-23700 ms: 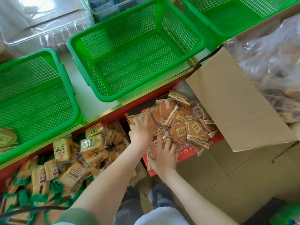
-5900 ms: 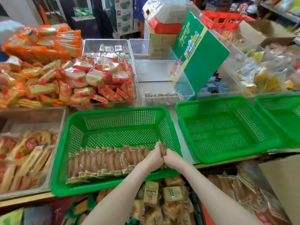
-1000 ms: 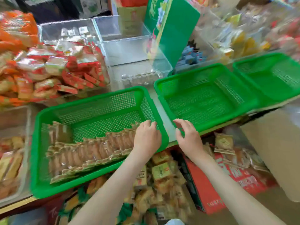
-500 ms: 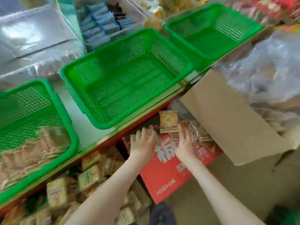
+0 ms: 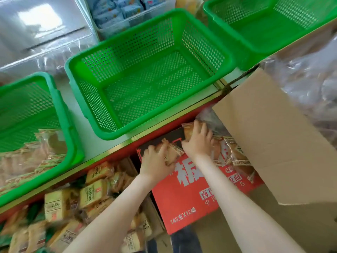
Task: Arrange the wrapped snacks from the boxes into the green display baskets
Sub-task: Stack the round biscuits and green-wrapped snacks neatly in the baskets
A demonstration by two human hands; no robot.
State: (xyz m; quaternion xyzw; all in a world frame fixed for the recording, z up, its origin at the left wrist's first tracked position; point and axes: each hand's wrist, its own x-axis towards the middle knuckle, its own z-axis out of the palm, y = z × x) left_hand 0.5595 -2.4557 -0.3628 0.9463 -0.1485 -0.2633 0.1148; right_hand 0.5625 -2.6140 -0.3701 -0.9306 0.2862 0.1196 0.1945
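While the wrapped snacks (image 5: 231,152) lie flat and overlapping in the red box (image 5: 187,198) under the shelf edge, their crimped ends point different ways; blur hides finer detail. The left hand (image 5: 156,159) curls its fingers closely round a near packet (image 5: 172,152) that lies slantwise, long axis running upper left to lower right. The right hand (image 5: 198,141) spreads its fingers wider, bent over a far packet (image 5: 188,129) at the box's back edge. A green basket (image 5: 230,61) sits just above.

Shop: green baskets (image 5: 231,59), boxed snacks (image 5: 94,194)
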